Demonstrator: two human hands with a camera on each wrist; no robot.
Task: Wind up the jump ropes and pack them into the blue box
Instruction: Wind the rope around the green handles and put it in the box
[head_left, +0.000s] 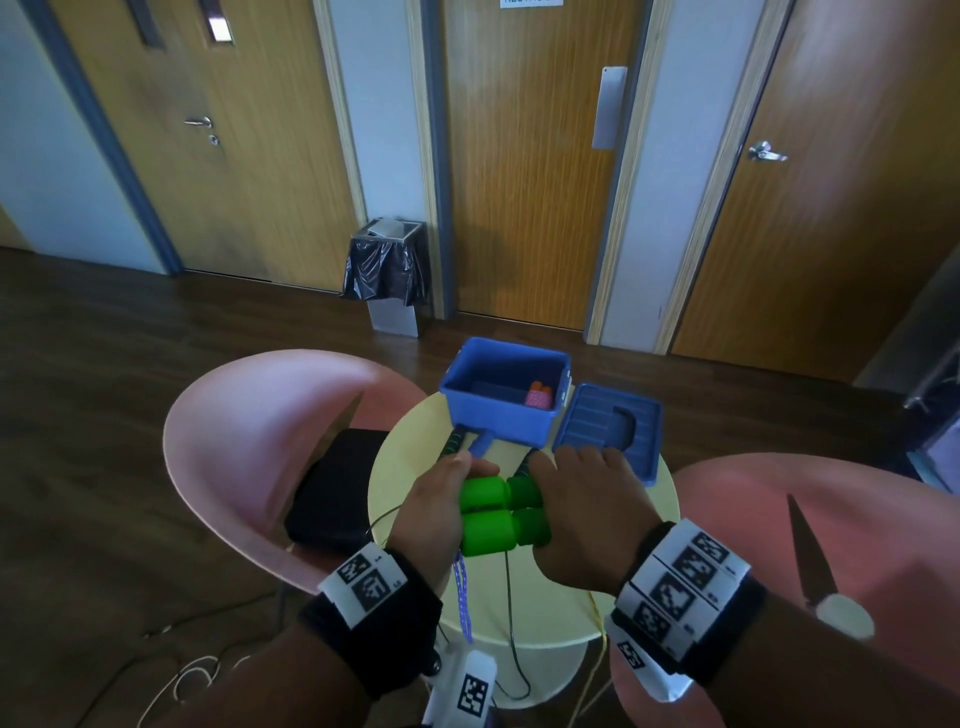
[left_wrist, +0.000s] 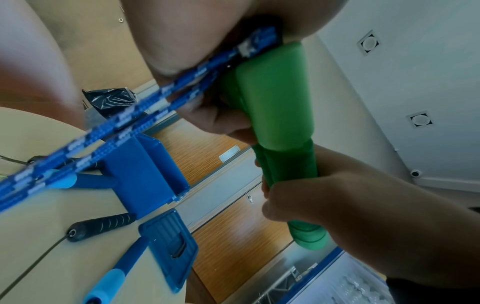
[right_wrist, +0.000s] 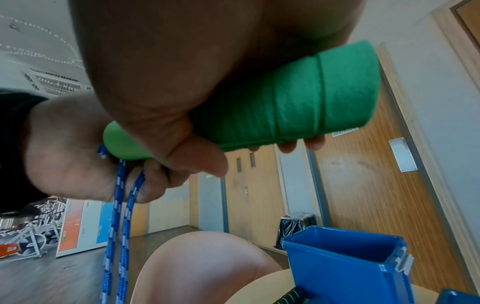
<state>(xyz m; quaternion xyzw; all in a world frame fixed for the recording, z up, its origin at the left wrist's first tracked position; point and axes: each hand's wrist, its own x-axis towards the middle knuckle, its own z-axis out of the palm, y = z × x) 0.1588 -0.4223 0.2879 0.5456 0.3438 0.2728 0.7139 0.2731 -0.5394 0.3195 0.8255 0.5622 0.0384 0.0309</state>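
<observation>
Round pale yellow table (head_left: 639, 618) in the middle, pink shell chair (head_left: 249, 415) on its left with a black cushion (head_left: 337, 488) on the seat. Second pink chair (head_left: 810, 519) on the right. Dark wood floor (head_left: 104, 415). Behind the table, a metal bin (head_left: 392, 270) lined with a black bag stands against the wall between two wooden doors. Left door (head_left: 234, 156) has a lever handle (head_left: 198, 122); middle door (head_left: 524, 182) has a metal push plate (head_left: 609, 106); right door (head_left: 841, 208) has a lever handle (head_left: 766, 152). Right wrist view shows a "RESTROOM" sign (right_wrist: 345, 131) on the door, and exercise bikes (right_wrist: 28, 232) far left. Left wrist view: ceiling lights (left_wrist: 369, 43).
</observation>
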